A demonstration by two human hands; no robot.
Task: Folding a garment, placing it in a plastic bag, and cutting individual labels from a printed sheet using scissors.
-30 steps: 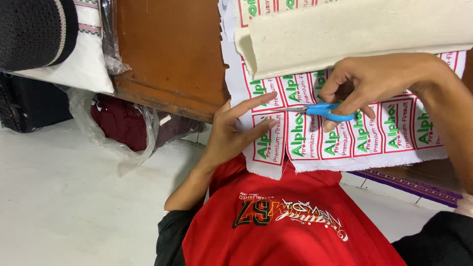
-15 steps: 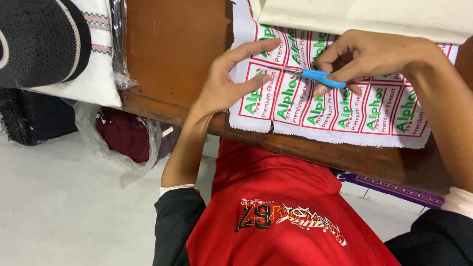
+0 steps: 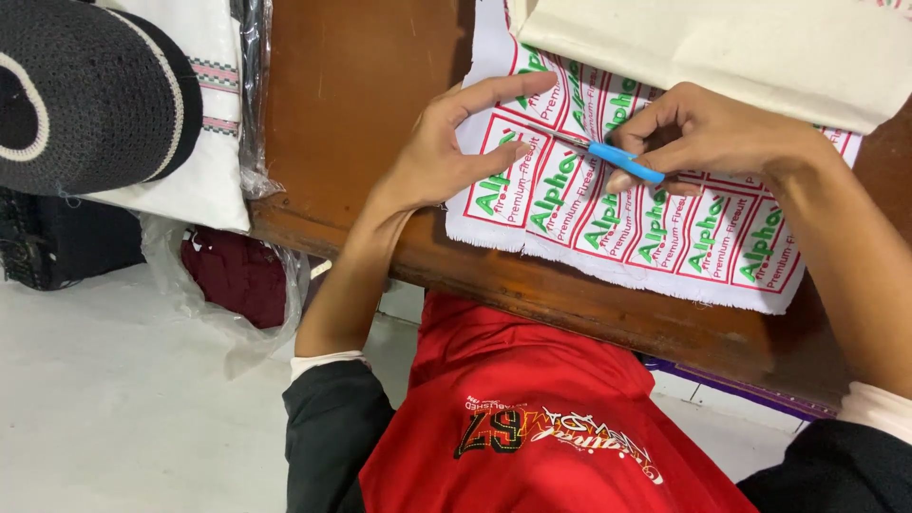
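A white cloth sheet (image 3: 665,228) printed with rows of red-bordered green labels lies on a brown wooden table (image 3: 361,104). My left hand (image 3: 446,152) rests flat on the sheet's left edge, fingers spread, index finger stretched across a label. My right hand (image 3: 708,133) grips small blue-handled scissors (image 3: 617,161), whose thin blades point left toward my left fingertips, over the labels. A folded cream cloth (image 3: 722,47) covers the sheet's far part.
A black knitted cap (image 3: 85,95) sits on a folded white cloth in plastic wrap (image 3: 204,123) at the table's left. Below the edge hangs a clear bag holding dark red fabric (image 3: 237,275). My red shirt (image 3: 532,418) fills the bottom.
The view has shifted, so the sheet and table sit higher and farther right in frame. Both hands stay on the sheet; the scissors' tips have come closer to my left fingers.
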